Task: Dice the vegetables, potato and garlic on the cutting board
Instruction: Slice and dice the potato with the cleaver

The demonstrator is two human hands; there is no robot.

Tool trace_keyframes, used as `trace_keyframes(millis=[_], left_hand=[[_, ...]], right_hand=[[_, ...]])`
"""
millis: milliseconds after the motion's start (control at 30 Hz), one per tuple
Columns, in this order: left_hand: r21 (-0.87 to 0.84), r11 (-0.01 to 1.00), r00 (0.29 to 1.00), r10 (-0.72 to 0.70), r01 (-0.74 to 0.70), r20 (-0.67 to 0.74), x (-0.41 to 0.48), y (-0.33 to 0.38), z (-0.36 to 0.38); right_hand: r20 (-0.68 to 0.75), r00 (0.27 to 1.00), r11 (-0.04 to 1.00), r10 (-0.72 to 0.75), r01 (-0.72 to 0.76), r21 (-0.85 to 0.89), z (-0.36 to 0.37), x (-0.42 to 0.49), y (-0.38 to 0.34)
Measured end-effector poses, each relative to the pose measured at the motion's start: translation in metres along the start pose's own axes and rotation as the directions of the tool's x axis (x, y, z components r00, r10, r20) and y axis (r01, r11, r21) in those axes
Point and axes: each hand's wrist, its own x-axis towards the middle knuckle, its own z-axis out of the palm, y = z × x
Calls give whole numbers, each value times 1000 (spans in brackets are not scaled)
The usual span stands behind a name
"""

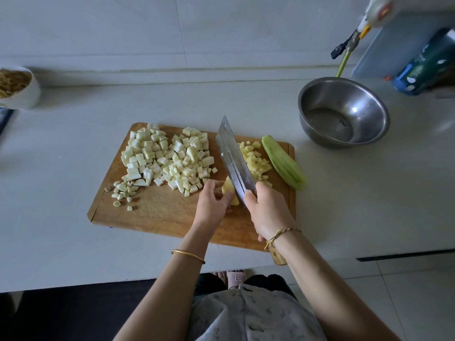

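A wooden board (pixel 160 212) lies on a pale counter (pixel 73 242) below a white tiled wall (pixel 221 33). At its near middle the left hand (pixel 211 203) curls round a potato (pixel 229 190). The right hand (pixel 268 212) grips a cleaver (pixel 234 161), its blade against the potato. Potato dice (pixel 256 158) lie right of the blade, pale dice (pixel 167 158) far left and garlic (pixel 123 193) near left. A steel bowl (pixel 344 112) stands far right.

Your left hand (pixel 213 200) gripping the potato (pixel 229 190) and right hand (pixel 268 212) holding the cleaver (pixel 232 158) block the middle of the cutting board (pixel 157 212). The white dice pile (pixel 170 158) fills its far left, with garlic pieces (pixel 123 193) just beside. Potato dice (pixel 256 158) and a peeled green vegetable (pixel 283 163) crowd the right edge. The near-left board is bare, and open table (pixel 332 193) lies between it and the steel bowl (pixel 344 112).
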Motion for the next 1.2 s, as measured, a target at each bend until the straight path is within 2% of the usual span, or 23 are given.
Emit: trace_keyframes(millis=[200, 467, 867, 1033, 1200], left_hand=[[92, 995, 999, 51, -50, -8, 2, -8, -1], [82, 996, 999, 43, -41, -14, 3, -11, 0], [148, 988, 999, 36, -35, -1, 6, -15, 0], [155, 988, 1000, 8, -11, 18, 6, -12, 1], [126, 992, 1000, 7, -7, -5, 4, -8, 1]], right_hand=[[15, 999, 999, 32, -32, -4, 6, 7, -1], [29, 999, 998, 37, -36, -43, 14, 11, -4], [-53, 998, 995, 40, -45, -91, 42, 15, 12], [-30, 997, 993, 74, -70, 96, 29, 24, 21], [-18, 991, 943, 135, -123, 309, 15, 24, 26]])
